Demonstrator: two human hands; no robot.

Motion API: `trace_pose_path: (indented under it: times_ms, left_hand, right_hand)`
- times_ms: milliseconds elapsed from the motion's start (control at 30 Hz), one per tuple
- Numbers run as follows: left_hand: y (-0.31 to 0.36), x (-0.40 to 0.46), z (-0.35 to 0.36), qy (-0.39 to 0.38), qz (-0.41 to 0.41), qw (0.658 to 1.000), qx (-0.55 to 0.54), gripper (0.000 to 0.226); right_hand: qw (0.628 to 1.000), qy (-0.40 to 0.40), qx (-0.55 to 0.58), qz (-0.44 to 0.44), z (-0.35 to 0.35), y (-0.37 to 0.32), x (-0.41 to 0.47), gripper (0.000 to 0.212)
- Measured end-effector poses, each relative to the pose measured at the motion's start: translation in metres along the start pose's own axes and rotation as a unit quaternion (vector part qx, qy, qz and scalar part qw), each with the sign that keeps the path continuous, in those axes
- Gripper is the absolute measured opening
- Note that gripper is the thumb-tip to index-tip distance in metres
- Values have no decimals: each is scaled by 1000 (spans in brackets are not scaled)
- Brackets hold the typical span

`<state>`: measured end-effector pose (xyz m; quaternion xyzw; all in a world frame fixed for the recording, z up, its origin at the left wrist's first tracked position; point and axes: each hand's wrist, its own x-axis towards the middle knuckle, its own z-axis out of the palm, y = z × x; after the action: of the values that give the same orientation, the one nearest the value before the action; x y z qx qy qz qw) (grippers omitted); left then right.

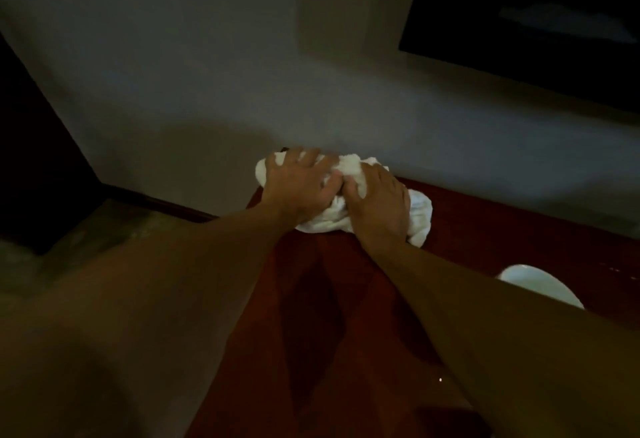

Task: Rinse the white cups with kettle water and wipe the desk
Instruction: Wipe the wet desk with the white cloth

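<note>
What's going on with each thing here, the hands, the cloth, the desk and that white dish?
left hand: fingers spread, pressing on the cloth.
right hand: pressing on the cloth beside the left.
white cloth: bunched, at the desk's far corner by the wall.
desk: red-brown, a few droplets showing.
white dish: partly hidden behind the right forearm.

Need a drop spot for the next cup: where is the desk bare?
Bare wood shows on the desk between the two forearms, near side of the white cloth. A second strip runs along the wall, right of the cloth. Crowded: the far left corner, where the left hand and right hand press the cloth, and around the white dish at right.
</note>
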<state>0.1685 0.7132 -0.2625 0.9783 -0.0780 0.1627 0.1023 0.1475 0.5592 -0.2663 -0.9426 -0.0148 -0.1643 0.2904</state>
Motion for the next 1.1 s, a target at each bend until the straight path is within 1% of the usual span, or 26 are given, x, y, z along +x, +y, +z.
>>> trace_pose_path:
  times_ms: [167,267,333,400,467,567,733,833,933,1033,1100]
  left_hand:
    - [14,-71,-19,22,-8,1000,-1,54]
    - [22,-124,-38,-1,-8,1000,5,57]
    - [26,-160,-50,-12,-7,1000,13,58]
    - [33,-199,-63,-11,0,1000,17,57]
    - [40,-232,-76,-10,8,1000,15,56]
    - [51,-282,-93,-12,17,1000,12,55]
    - [71,-348,-119,-11,27,999,-17,53]
    - [79,-376,-129,-17,26,999,-25,52]
    - [84,-393,-130,-4,18,999,-35,47]
    - [83,-386,-126,-2,20,999,-31,45]
    - [80,-372,-122,-10,26,999,-21,48]
  right_hand:
    - [1000,-19,4,0,-22,-5,-63,65]
    - [1000,-18,7,8,-37,-15,-119,71]
    - [1000,-12,3,5,-46,-19,-157,70]
    - [1000,-23,-14,4,-58,-25,-194,70]
    - [999,-29,-24,23,-70,-31,-230,76]
    - [999,-10,-23,44,-92,-43,-288,82]
    - [999,-6,-30,39,-113,-44,-356,73]
    - [999,6,-14,40,-123,-46,-386,67]
    - [999,15,-7,36,-130,-49,-402,68]
    - [998,21,-9,53,-130,-51,-400,70]
    - [998,7,-16,63,-127,-51,-389,74]
